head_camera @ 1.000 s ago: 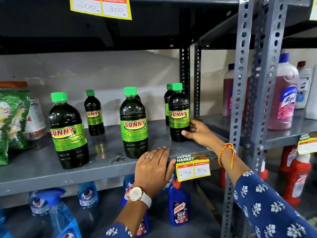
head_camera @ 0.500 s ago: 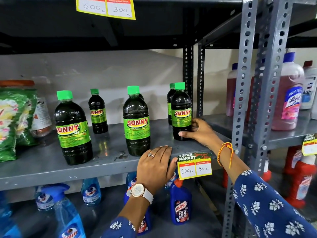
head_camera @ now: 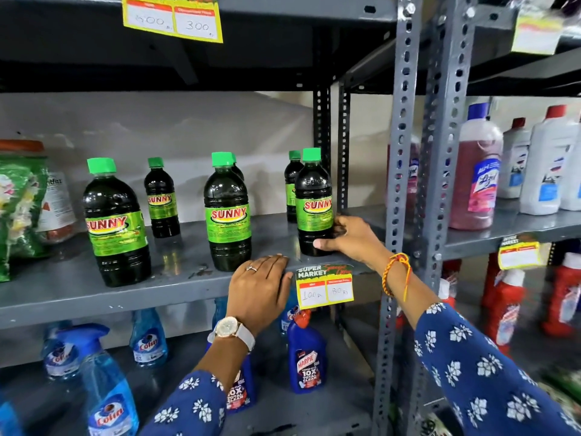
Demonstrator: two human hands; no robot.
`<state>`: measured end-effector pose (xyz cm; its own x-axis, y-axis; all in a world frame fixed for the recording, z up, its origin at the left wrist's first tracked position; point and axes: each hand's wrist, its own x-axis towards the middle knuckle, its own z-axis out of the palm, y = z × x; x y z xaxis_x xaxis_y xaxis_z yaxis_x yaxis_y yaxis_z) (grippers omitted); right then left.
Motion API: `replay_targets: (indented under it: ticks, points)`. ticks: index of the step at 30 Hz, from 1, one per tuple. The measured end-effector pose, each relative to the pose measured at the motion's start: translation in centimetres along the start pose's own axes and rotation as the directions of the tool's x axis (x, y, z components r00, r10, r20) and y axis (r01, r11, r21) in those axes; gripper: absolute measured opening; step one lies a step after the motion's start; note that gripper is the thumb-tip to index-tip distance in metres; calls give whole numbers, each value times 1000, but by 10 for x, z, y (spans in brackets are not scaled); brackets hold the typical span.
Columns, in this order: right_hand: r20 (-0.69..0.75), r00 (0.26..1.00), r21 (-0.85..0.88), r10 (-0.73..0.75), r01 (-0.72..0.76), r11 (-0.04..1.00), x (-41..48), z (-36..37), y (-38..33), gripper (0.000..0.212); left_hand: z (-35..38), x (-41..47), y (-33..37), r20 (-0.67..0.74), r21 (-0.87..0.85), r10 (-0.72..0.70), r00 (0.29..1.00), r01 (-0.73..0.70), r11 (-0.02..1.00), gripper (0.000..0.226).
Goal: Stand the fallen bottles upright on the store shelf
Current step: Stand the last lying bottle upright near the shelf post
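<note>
Little has shifted since the earlier frames: the right hand (head_camera: 349, 239) stays wrapped around the base of the rightmost Sunny bottle (head_camera: 314, 202), thumb across the front, while the left hand (head_camera: 259, 289) keeps resting flat and open on the shelf (head_camera: 63, 297) edge beside the price tag (head_camera: 325, 286). That bottle stands upright near the shelf's right end, in front of another one. Every dark green-capped bottle in view already stands upright, so the job looks nearly finished; what seems left is a small nudge into line and letting go. Both forearms reach up from below, the right one angled in past the steel upright (head_camera: 399, 184).
</note>
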<state>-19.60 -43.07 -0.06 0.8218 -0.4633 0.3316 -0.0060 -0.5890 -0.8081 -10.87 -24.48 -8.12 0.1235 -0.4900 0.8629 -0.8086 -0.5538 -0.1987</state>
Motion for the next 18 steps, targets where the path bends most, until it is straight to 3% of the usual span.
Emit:
replay_targets:
  ticks: [10, 15, 18]
  points:
    - [12, 1000, -10, -9, 9, 1000, -14, -4, 0, 61, -1, -1, 3, 47, -21, -40, 998, 41, 999, 39]
    - [24, 999, -5, -45, 45, 999, -12, -3, 8, 57, -5, -3, 2, 137, -23, -33, 990, 37, 999, 42]
    - [37, 998, -15, -60, 60, 998, -15, -2, 8, 59, -18, -4, -2, 139, -147, -12, 990, 32, 989, 43]
